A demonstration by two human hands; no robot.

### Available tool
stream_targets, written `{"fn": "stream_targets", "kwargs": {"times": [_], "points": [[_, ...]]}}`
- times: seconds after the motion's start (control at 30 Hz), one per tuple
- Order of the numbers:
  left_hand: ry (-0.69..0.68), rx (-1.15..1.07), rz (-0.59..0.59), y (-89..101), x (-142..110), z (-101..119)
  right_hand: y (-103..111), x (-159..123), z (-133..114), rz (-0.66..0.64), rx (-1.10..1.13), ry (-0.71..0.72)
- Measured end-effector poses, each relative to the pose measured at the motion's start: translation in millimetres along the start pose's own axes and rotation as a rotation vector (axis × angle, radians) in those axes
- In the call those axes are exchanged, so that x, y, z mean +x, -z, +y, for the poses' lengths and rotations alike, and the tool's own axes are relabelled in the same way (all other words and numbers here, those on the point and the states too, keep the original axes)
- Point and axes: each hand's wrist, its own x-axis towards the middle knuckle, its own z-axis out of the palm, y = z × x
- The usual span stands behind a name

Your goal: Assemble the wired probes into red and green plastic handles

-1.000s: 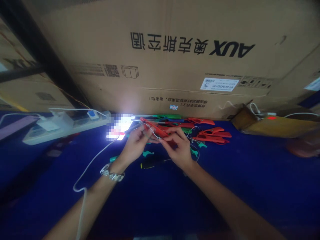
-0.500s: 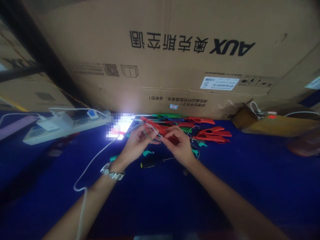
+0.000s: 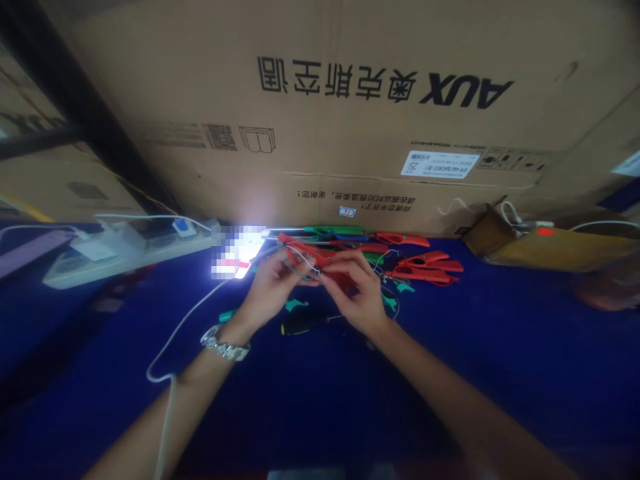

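Note:
My left hand (image 3: pixel 267 287) is closed around a red casing (image 3: pixel 293 244), which looks like the handle of a long-nosed lighter. A thin white wire (image 3: pixel 301 255) runs along the casing to the fingertips of my right hand (image 3: pixel 361 297). Those fingers are pinched together at the wire's end, close to the left fingers; the exact contact is too small to see. Behind the hands lie more long-nosed lighters, with a green handle (image 3: pixel 334 231) and red handles (image 3: pixel 425 265). Small green trigger-like pieces (image 3: pixel 296 305) and a black screwdriver with a yellow end (image 3: pixel 304 325) lie nearer me.
A large cardboard carton (image 3: pixel 325 143) walls off the back of the blue table (image 3: pixel 310 407). At left are a white power strip (image 3: pixel 135 259) and a brightly lit screen (image 3: pixel 246 252). A white cable (image 3: pixel 186 323) crosses my left forearm. An open cardboard box (image 3: pixel 565 250) stands at right.
My right fingers have shifted very slightly at the wire's end. The hands and the red casing otherwise keep their places; the whole view has tilted a little.

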Motion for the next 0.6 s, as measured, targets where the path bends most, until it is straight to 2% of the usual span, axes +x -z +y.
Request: {"fn": "stream_targets", "kwargs": {"times": [0.17, 0.27, 0.47, 0.6], "points": [[0.012, -0.002, -0.010, 1.1, 1, -1, -2, -2, 3, 0.005, -0.003, -0.014], [0.003, -0.011, 0.003, 1.1, 2, -2, -2, -3, 3, -0.008, -0.060, 0.026], [-0.004, -0.021, 0.137, -5.4, 1, -3, -2, -2, -2, -0.009, -0.269, 0.115], [0.018, -0.022, 0.187, -8.9, 0, -3, -2, -1, -3, 0.005, -0.319, 0.157]]}}
